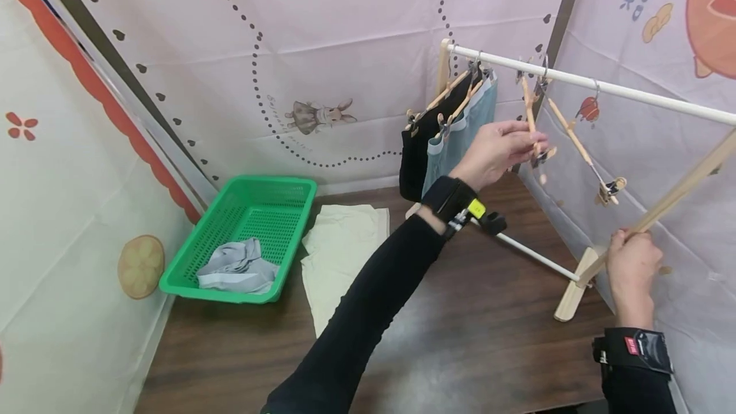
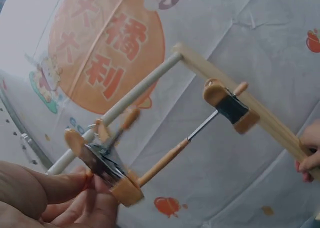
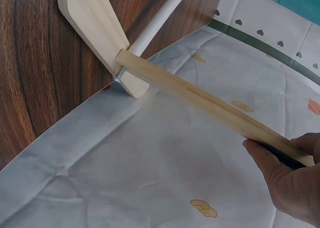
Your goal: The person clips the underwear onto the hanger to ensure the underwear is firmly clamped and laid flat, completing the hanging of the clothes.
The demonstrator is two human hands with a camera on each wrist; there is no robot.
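Note:
My left hand reaches up to a wooden clip hanger that hangs from the white rail of a small drying rack. In the left wrist view its fingertips pinch the metal clip at one end of the hanger; the other clip hangs free. My right hand grips the slanted wooden leg of the rack, seen close in the right wrist view as the hand curled round the leg. A second bare hanger hangs further right.
A black garment and a blue one hang at the rail's far end. A green basket holding a grey garment stands at the left of the dark wooden table. A cream cloth lies beside it. Printed curtains enclose the table.

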